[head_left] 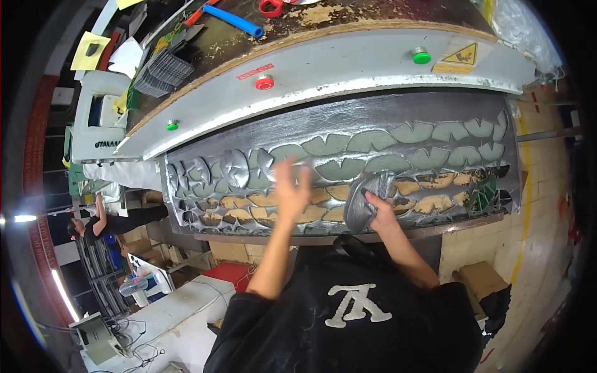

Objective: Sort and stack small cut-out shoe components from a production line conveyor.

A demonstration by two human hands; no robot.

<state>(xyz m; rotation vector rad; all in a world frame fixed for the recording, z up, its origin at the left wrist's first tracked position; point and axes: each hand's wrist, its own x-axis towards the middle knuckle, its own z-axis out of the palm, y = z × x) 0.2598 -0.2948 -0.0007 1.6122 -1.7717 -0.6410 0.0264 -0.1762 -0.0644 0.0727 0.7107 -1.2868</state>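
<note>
My right hand [383, 214] grips a stack of dark grey, shiny cut-out pieces [360, 202], with the thumb over its side. My left hand [292, 191] hovers over the sheet's middle, its fingers smeared by motion, so I cannot make out whether they hold a piece. Beneath both hands lies a long dark grey glossy sheet [261, 127] with rows of curved cut-outs. Green shows through the upper cut-outs and tan through the lower ones. Several cut pieces [236, 168] sit raised at the sheet's left part.
Behind the sheet runs a grey machine beam [348, 65] with a red button [264, 82] and green buttons [421, 56]. A blue-handled tool [233, 20] rests on top, left of centre. Another person [102, 217] stands at far left. A cardboard box [482, 280] is at lower right.
</note>
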